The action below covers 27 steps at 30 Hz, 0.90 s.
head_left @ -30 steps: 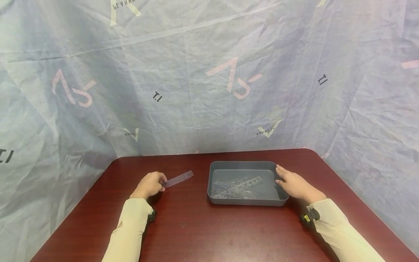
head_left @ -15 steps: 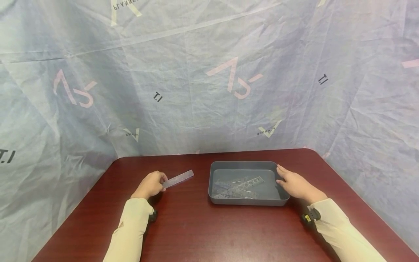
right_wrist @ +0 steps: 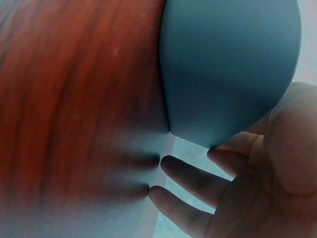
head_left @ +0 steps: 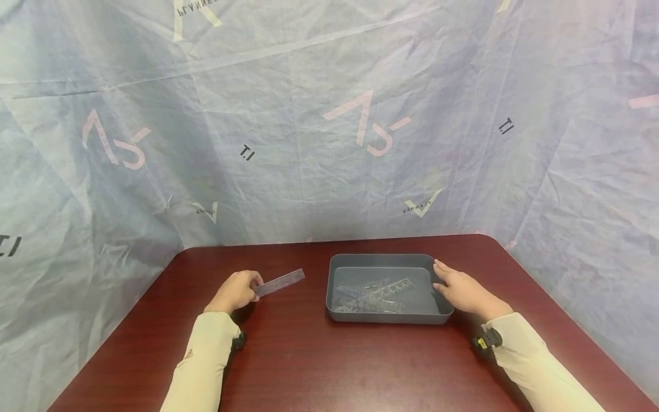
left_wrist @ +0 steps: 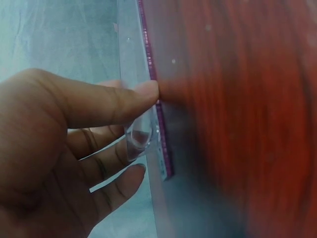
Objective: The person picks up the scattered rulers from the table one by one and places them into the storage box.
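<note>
In the head view, my left hand (head_left: 235, 292) pinches one end of a clear ruler (head_left: 280, 282) at the left of the table. The left wrist view shows my thumb on the marked edge of the ruler (left_wrist: 147, 44), fingers behind it; a round cut-out is near its end. At centre right stands a grey tray (head_left: 381, 317) holding several clear rulers (head_left: 396, 288), overlapping, one with round holes. My right hand (head_left: 467, 293) holds the tray's right wall, thumb over the rim. In the right wrist view, other fingers (right_wrist: 193, 181) extend outside the tray, near the tabletop.
The reddish-brown table (head_left: 329, 366) runs back to a hanging grey-white sheet (head_left: 288, 114) that also encloses both sides. A dark device (head_left: 489, 339) is strapped at my right wrist, another (head_left: 239, 340) at my left.
Both hands and the tray stay in place. The ruler in my left hand tilts slightly, so its shine changes.
</note>
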Available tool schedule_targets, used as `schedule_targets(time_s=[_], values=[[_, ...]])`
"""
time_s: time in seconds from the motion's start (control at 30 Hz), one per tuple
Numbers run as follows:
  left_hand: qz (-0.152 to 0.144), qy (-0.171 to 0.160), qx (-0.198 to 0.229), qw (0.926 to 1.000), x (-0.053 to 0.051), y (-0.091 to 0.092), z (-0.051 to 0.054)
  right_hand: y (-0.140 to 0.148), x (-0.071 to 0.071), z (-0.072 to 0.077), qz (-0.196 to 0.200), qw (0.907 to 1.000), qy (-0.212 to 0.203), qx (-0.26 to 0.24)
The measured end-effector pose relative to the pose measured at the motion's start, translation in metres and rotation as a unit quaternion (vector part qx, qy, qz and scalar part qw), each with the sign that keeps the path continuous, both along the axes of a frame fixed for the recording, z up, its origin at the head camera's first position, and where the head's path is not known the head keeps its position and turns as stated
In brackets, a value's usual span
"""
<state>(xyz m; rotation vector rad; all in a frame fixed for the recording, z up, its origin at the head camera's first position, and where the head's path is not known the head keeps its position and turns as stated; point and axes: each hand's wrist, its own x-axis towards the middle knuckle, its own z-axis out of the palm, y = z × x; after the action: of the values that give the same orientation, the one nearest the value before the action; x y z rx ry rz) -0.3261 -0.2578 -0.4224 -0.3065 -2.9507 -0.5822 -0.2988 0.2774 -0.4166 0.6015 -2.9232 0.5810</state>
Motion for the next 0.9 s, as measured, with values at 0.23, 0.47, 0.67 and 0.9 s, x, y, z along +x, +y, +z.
schedule_targets(time_s=[0.23, 0.47, 0.67, 0.9], values=[[-0.006, 0.005, 0.011, 0.9999, -0.001, -0.001, 0.001, 0.0, 0.0, 0.001, -0.002, 1.0, 0.003, 0.0], [-0.023, -0.01, 0.035, 0.9991, -0.001, -0.001, 0.002, 0.001, -0.001, 0.0, 0.0, 1.0, 0.003, -0.004], [-0.036, 0.001, 0.026, 0.999, -0.001, 0.0, 0.005, 0.001, 0.0, -0.001, 0.002, 1.0, 0.003, -0.002], [-0.027, 0.043, 0.004, 0.9987, 0.003, 0.006, 0.023, 0.002, -0.001, -0.002, 0.003, 1.0, 0.002, -0.002]])
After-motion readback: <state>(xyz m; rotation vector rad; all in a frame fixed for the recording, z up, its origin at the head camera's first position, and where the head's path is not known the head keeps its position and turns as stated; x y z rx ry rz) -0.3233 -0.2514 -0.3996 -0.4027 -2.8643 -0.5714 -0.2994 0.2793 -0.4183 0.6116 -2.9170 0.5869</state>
